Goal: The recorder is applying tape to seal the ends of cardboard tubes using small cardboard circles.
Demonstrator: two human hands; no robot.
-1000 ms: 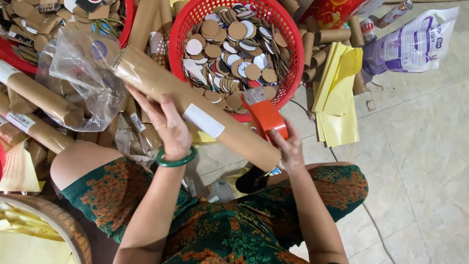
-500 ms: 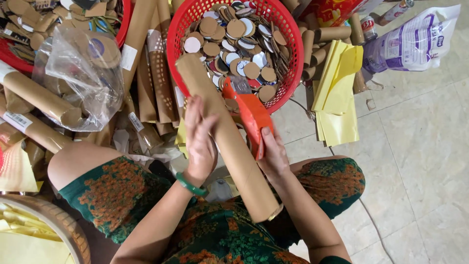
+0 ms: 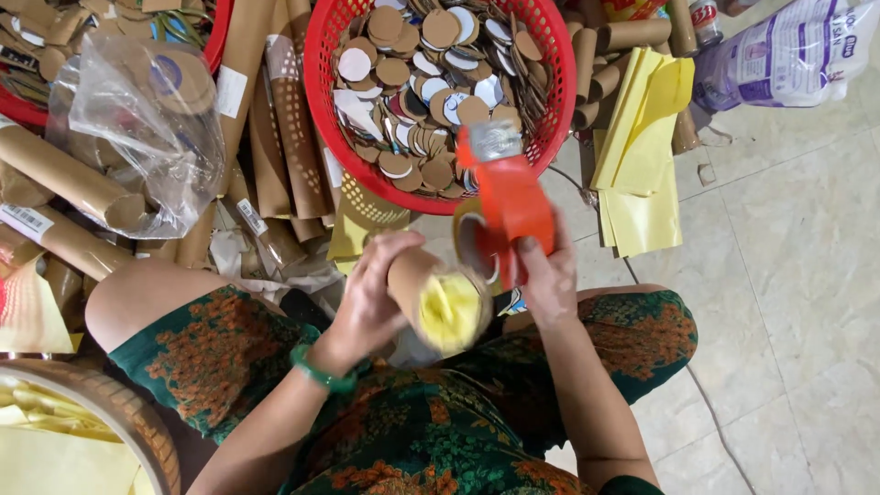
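Observation:
My left hand (image 3: 371, 298) grips a brown cardboard tube (image 3: 412, 275) that points end-on at the camera. The tube's open end is stuffed with yellow paper (image 3: 451, 312). My right hand (image 3: 547, 280) holds an orange tape dispenser (image 3: 506, 197) with a roll of brown tape against the side of the tube's end. Both hands are above my lap, which is covered by green and orange patterned cloth (image 3: 412, 431). A green bangle (image 3: 318, 371) sits on my left wrist.
A red plastic basket (image 3: 321, 110) of round cardboard discs stands just ahead. Many brown cardboard tubes (image 3: 275, 119) and a clear plastic bag (image 3: 147, 128) lie at the left. Yellow paper sheets (image 3: 642, 147) lie at the right on a tiled floor, with a woven basket (image 3: 110, 412) at lower left.
The tube has swung from lying lengthwise across my lap to pointing end-on at the camera. The tape dispenser has come to the tube's end, where yellow paper shows.

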